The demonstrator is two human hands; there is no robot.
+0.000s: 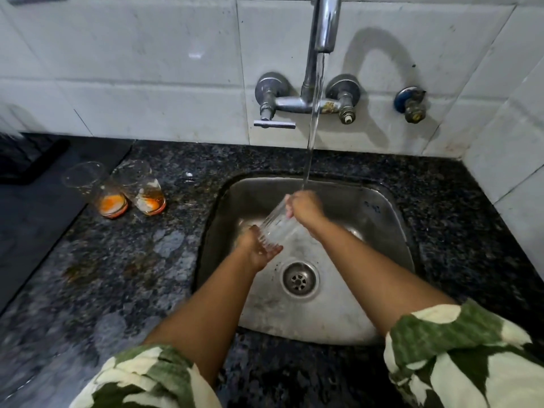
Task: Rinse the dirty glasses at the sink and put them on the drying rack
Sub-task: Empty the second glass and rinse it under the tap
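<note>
A clear ribbed glass (275, 228) lies tilted over the steel sink (382, 219), held between both hands. My left hand (257, 250) cups its base from below. My right hand (303, 206) grips its rim end, right under the running water stream (312, 136) from the tap (323, 25). Two dirty glasses stand on the counter to the left: one (97, 189) with orange residue at the bottom, the other (142, 187) with amber liquid and residue.
Dark speckled granite counter (117, 275) surrounds the sink, with wet patches. A black mat or tray (32, 184) lies at the far left. The drain (299, 279) sits in the sink's middle. White tiled wall behind, with valves (410, 104).
</note>
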